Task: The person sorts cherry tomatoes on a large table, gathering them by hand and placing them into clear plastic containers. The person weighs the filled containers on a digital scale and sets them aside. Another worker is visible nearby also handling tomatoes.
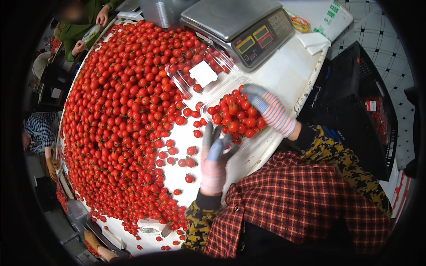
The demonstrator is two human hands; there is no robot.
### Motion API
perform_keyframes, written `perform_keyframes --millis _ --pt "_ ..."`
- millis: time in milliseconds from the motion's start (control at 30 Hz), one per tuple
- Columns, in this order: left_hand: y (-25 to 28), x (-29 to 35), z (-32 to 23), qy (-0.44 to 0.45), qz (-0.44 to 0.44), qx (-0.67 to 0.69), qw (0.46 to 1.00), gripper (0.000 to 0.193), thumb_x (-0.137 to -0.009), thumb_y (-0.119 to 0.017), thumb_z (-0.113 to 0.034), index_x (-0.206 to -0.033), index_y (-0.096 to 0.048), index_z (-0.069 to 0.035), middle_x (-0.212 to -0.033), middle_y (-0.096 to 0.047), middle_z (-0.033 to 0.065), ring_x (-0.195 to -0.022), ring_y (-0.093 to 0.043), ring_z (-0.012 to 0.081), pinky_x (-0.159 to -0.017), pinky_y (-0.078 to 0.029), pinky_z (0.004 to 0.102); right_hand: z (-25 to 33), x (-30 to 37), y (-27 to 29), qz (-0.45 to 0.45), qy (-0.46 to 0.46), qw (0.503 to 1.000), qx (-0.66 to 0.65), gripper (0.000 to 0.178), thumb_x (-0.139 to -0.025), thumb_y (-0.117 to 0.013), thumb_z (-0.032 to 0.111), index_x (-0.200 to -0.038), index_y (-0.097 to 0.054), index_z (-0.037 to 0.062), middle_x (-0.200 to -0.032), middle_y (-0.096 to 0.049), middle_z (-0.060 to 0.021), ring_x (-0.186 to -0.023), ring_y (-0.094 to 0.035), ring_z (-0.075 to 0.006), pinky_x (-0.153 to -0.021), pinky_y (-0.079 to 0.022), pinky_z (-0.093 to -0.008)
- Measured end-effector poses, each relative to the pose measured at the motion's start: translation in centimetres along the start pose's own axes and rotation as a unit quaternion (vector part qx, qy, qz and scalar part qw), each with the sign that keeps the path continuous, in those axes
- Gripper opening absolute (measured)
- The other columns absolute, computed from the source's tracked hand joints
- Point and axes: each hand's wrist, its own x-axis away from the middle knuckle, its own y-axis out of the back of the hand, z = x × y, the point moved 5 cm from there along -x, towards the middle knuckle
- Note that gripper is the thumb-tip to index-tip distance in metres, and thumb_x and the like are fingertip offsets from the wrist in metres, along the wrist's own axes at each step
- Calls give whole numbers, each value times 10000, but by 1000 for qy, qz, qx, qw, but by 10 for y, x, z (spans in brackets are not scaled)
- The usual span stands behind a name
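Where the white table (284, 75) narrows toward the person's body, a clear plastic clamshell tray (224, 91) sits heaped with cherry tomatoes (235, 116), its hinged lid (199, 71) thrown open toward the far side, with a white label showing on it. Over the right-hand edge of that heap lies the right hand (270, 111), in a striped knit glove with grey fingertips, its fingers curved down onto the top tomatoes and the tray's rim; whether it pinches any fruit cannot be told. At the near left corner of the tray is the left hand (214, 157), in a pink glove with grey and blue fingers, which are spread apart and raised, clamped on nothing. Both forearms come out of sleeves with a dark yellow-and-black pattern over a red plaid apron or shirt (297, 199). Just beside the left hand a few loose tomatoes (186, 162) lie scattered on bare table, and beyond them a huge pile of tomatoes (124, 102) covers most of the surface to the left. Behind the tray stands a digital scale (237, 26) with a steel pan. To the right, off the table, is a black plastic crate (359, 102). At the far left corner another person in a green top (84, 22) handles something, and more hands show at the left and lower edges.
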Motion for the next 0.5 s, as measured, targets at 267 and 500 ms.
perform_keyframes --millis 267,500 --pt "86 -24 -2 -179 -116 -817 536 499 -830 -597 -241 -1309 -504 -136 -1322 -490 170 -1296 -363 384 -1089 -177 573 -13 20 57 -108 -39 993 -28 236 -902 -512 49 -1111 -613 8 -1091 -615 -81 -1024 -553 -152 -916 -439 -274" --pt "132 47 0 -119 -167 -813 545 375 -837 -592 -211 -1199 -604 -110 -1272 -531 143 -1190 -469 360 -1058 -287 520 10 20 32 17 146 942 301 256 -869 -572 119 -1115 -621 70 -1203 -563 -134 -1125 -528 -296 -970 -430 -382"
